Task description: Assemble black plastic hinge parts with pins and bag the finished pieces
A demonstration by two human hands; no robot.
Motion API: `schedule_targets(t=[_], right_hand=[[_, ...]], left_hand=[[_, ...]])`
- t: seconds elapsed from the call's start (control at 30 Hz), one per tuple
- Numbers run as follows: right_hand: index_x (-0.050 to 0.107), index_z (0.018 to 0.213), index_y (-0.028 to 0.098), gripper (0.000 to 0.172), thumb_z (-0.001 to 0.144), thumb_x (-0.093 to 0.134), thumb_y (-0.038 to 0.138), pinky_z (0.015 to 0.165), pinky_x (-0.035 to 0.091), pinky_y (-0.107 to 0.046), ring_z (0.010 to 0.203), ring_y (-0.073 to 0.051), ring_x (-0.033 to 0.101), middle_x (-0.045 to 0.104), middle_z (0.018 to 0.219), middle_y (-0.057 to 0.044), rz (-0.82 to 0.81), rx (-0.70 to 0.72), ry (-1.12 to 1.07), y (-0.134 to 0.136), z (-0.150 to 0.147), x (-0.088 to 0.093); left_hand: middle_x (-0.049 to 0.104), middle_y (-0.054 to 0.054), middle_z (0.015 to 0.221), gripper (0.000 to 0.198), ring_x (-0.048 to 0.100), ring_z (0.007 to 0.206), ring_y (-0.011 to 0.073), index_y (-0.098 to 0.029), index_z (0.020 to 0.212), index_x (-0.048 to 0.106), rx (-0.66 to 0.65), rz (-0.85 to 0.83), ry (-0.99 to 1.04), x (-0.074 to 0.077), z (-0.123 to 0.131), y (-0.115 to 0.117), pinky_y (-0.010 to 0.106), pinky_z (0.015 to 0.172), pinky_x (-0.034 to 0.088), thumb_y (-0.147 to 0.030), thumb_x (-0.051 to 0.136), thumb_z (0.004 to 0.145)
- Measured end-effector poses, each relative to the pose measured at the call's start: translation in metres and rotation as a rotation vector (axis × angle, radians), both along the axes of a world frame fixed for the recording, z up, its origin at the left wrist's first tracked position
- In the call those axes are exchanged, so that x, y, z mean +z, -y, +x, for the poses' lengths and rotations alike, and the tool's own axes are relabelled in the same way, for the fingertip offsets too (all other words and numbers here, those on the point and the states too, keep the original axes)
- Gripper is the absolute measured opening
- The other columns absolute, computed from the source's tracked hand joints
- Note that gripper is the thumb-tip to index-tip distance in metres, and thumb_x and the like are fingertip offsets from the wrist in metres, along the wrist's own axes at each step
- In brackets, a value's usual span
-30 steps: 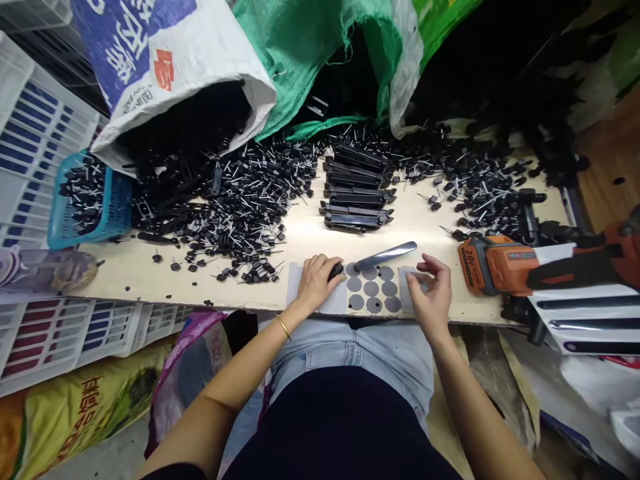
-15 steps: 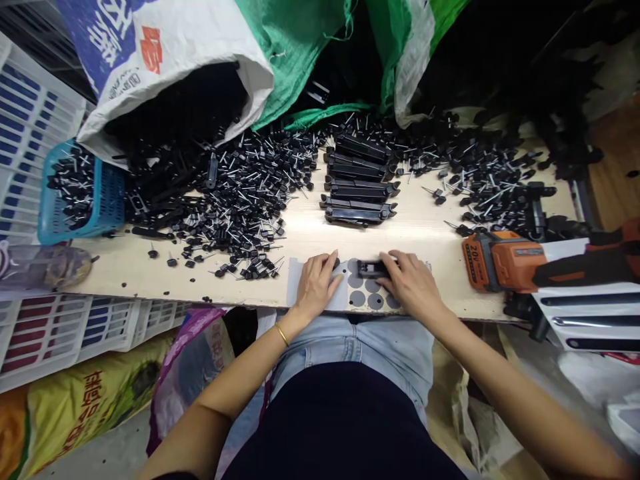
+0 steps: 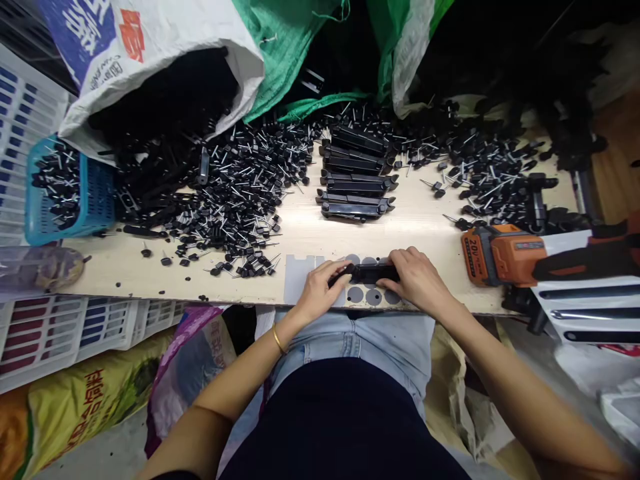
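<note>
At the near edge of the bench, my right hand (image 3: 417, 280) grips the right end of a long black plastic part (image 3: 373, 274), which lies over a grey sheet with round grey discs (image 3: 355, 295). My left hand (image 3: 320, 290) pinches a small black plastic piece (image 3: 341, 275) against the long part's left end. Whether the two pieces are joined cannot be made out. Farther back, several similar long black assemblies (image 3: 356, 200) lie stacked in a row. A heap of small black knobs with metal pins (image 3: 240, 193) spreads to their left.
An orange cordless tool battery (image 3: 505, 255) sits at the right. More pinned knobs (image 3: 493, 177) lie behind it. On the left stands a blue basket (image 3: 97, 193) of knobs. Open sacks, one white (image 3: 165, 27) and one green (image 3: 290, 47), line the back.
My left hand has moved slightly right, bringing the small black piece against the long part. The long part now reaches farther left between my hands. The head view has shifted slightly.
</note>
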State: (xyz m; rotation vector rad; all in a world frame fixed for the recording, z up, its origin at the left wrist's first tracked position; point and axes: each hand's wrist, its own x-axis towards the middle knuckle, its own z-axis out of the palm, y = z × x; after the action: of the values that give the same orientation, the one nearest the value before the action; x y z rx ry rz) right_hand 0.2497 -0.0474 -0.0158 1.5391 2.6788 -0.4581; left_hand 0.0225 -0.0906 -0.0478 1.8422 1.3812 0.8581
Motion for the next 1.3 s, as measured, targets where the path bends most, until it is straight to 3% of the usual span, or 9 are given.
schedule_targets(t=[0.1, 0.17, 0.27, 0.33, 0.53, 0.9, 1.13, 1.3], right_hand=[[0.052, 0.090, 0.019, 0.025, 0.079, 0.066, 0.036, 0.066, 0.040, -0.034, 0.078, -0.026, 0.054, 0.059, 0.084, -0.010, 0.016, -0.065, -0.018, 0.009, 0.000, -0.007], [0.052, 0.091, 0.019, 0.018, 0.084, 0.059, 0.034, 0.064, 0.041, -0.033, 0.077, -0.025, 0.055, 0.058, 0.086, -0.010, 0.017, -0.121, -0.027, 0.015, 0.001, -0.012], [0.052, 0.099, 0.021, 0.017, 0.087, 0.052, 0.033, 0.060, 0.043, -0.033, 0.081, -0.026, 0.058, 0.058, 0.092, -0.010, -0.006, -0.193, -0.073, 0.022, -0.001, -0.015], [0.051, 0.111, 0.022, 0.025, 0.088, 0.050, 0.030, 0.063, 0.046, -0.035, 0.088, -0.027, 0.058, 0.057, 0.099, -0.010, -0.023, -0.228, -0.133, 0.025, -0.005, -0.016], [0.048, 0.128, 0.022, 0.044, 0.084, 0.048, 0.018, 0.085, 0.049, -0.043, 0.100, -0.028, 0.055, 0.053, 0.105, -0.011, -0.075, -0.337, -0.406, 0.024, -0.028, -0.024], [0.048, 0.131, 0.021, 0.048, 0.083, 0.046, 0.016, 0.084, 0.049, -0.042, 0.104, -0.029, 0.053, 0.053, 0.110, -0.013, -0.082, -0.387, -0.411, 0.022, -0.036, -0.026], [0.051, 0.128, 0.022, 0.050, 0.079, 0.049, 0.017, 0.084, 0.048, -0.041, 0.094, -0.027, 0.055, 0.054, 0.102, -0.010, -0.085, -0.397, -0.496, 0.018, -0.032, -0.031], [0.053, 0.126, 0.017, 0.050, 0.076, 0.050, 0.016, 0.084, 0.047, -0.040, 0.093, -0.026, 0.054, 0.054, 0.099, -0.010, -0.081, -0.432, -0.487, 0.016, -0.031, -0.033]], left_hand=[[0.061, 0.008, 0.101, 0.028, 0.054, 0.099, 0.0200, -0.022, 0.111, 0.067, 0.095, 0.123, -0.123, -0.012, 0.007, -0.001, 0.038, 0.089, 0.044, -0.029, 0.044, 0.096], [0.059, 0.009, 0.096, 0.031, 0.053, 0.094, 0.0202, -0.021, 0.114, 0.065, 0.136, 0.187, -0.213, -0.021, 0.007, -0.004, 0.038, 0.086, 0.043, -0.030, 0.042, 0.096], [0.058, 0.007, 0.088, 0.035, 0.053, 0.085, 0.0196, -0.019, 0.119, 0.062, -0.006, 0.237, -0.300, -0.029, 0.004, -0.009, 0.036, 0.081, 0.043, -0.038, 0.050, 0.093], [0.058, 0.006, 0.086, 0.035, 0.053, 0.083, 0.0195, -0.018, 0.117, 0.062, -0.066, 0.244, -0.315, -0.029, 0.005, -0.012, 0.035, 0.078, 0.043, -0.038, 0.054, 0.090], [0.054, 0.005, 0.090, 0.026, 0.051, 0.088, 0.0192, -0.021, 0.114, 0.063, 0.084, 0.116, -0.213, -0.025, 0.027, -0.016, 0.034, 0.080, 0.043, -0.029, 0.056, 0.090], [0.051, 0.005, 0.084, 0.028, 0.049, 0.084, 0.0203, -0.021, 0.118, 0.061, 0.234, 0.120, -0.222, -0.031, 0.045, -0.014, 0.036, 0.078, 0.042, -0.027, 0.049, 0.093], [0.050, 0.006, 0.081, 0.030, 0.046, 0.081, 0.0210, -0.018, 0.117, 0.061, 0.140, 0.185, -0.303, -0.034, 0.049, -0.024, 0.037, 0.075, 0.042, -0.028, 0.043, 0.095], [0.050, 0.008, 0.082, 0.032, 0.045, 0.083, 0.0218, -0.012, 0.117, 0.058, 0.199, 0.218, -0.336, -0.034, 0.052, -0.027, 0.037, 0.077, 0.044, -0.026, 0.037, 0.097]])
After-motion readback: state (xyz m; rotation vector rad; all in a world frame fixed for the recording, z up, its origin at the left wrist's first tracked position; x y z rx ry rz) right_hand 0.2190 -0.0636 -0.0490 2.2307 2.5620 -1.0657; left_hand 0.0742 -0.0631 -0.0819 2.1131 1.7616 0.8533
